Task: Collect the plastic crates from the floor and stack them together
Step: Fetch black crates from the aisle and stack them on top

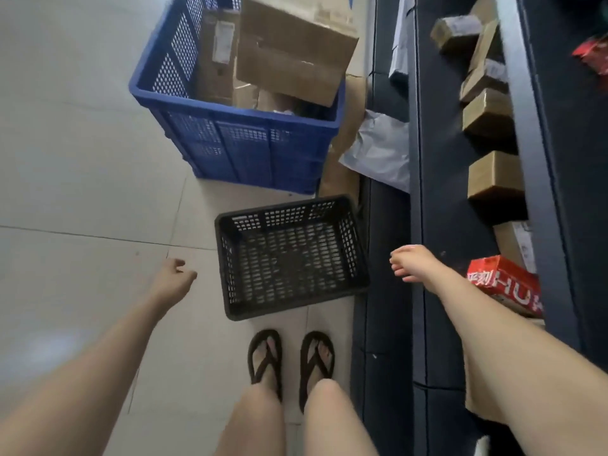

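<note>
An empty black plastic crate (291,256) with perforated walls sits on the tiled floor just ahead of my feet. Behind it stands a taller blue plastic crate (243,149) filled with cardboard boxes. My left hand (174,276) hovers to the left of the black crate, fingers loosely curled and holding nothing. My right hand (413,261) hangs to the right of the black crate, over the dark shelf base, fingers spread and empty. Neither hand touches a crate.
A dark metal shelving unit (437,192) runs along the right, holding cardboard parcels (493,182) and a red box (503,281). A grey plastic mailer bag (381,149) lies beside the blue crate. My feet in black flip-flops (291,360) stand just behind the black crate.
</note>
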### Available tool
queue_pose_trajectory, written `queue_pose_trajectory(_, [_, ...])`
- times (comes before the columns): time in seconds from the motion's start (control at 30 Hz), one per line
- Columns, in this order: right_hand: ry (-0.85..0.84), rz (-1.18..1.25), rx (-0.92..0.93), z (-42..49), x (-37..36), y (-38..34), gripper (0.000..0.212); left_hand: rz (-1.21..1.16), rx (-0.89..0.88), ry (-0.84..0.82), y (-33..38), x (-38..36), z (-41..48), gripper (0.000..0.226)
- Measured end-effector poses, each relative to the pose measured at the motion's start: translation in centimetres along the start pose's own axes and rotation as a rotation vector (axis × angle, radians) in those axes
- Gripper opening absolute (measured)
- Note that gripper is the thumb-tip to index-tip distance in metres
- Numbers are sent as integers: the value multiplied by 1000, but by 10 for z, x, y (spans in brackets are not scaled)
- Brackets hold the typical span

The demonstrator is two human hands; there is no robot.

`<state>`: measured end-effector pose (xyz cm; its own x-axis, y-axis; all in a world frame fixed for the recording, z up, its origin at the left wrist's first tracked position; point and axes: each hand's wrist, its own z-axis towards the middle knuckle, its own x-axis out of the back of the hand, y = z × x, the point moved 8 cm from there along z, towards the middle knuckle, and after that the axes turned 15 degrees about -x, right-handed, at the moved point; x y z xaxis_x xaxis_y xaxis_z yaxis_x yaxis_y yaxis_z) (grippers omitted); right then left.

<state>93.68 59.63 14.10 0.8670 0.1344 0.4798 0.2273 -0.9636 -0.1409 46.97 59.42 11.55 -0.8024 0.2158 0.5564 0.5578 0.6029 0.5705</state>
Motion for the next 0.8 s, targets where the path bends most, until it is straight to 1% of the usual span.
queue_pose_trajectory(0.1, [67, 1, 10, 84, -17, -18, 13, 103, -15, -6, -30, -45, 55, 58])
queue_pose_trajectory(0.2, [128, -31, 58, 170, -44, -32, 36, 201, -8, -4, -69, -92, 122, 69])
queue_pose_trajectory(0.23, [143, -38, 65, 197, -54, -35, 40, 189, 9, 19, -86, -106, 148, 72])
queue_pose_trajectory(0.27, [149, -32, 62, 227, -64, -37, 42, 129, 46, 34, -105, -121, 171, 74])
queue_pose_trajectory(0.3, [143, -12, 47, 254, -76, -36, 42, 20, 96, 45, -123, -136, 192, 72])
queue_pose_trajectory(0.33, [129, 8, 27, 279, -87, -35, 44, -107, 131, 35, -139, -151, 210, 64])
queue_pose_trajectory(0.4, [45, 142, -7, 317, -110, -33, 55, -271, 153, 5, -159, -176, 233, 37])
queue_pose_trajectory(0.43, [15, 216, -6, 330, -117, -34, 59, -301, 151, 21, -167, -181, 243, 30])
queue_pose_trajectory(0.47, [-5, 260, -2, 335, -123, -36, 60, -314, 162, 45, -172, -181, 248, 27])
queue_pose_trajectory(0.5, [-24, 262, -1, 333, -128, -36, 55, -315, 180, 62, -173, -177, 246, 26])
queue_pose_trajectory(0.57, [-47, 276, -7, 307, -125, -31, 19, -328, 176, 74, -164, -162, 236, 27])
queue_pose_trajectory(0.6, [-56, 311, -6, 290, -117, -28, 9, -336, 168, 82, -156, -150, 229, 30])
queue_pose_trajectory(0.7, [-53, 376, -13, 216, -92, -20, 3, -307, 135, 101, -113, -94, 184, 32])
queue_pose_trajectory(0.8, [-73, 401, -63, 130, -64, -14, 7, -282, 81, 90, -57, -23, 120, 30])
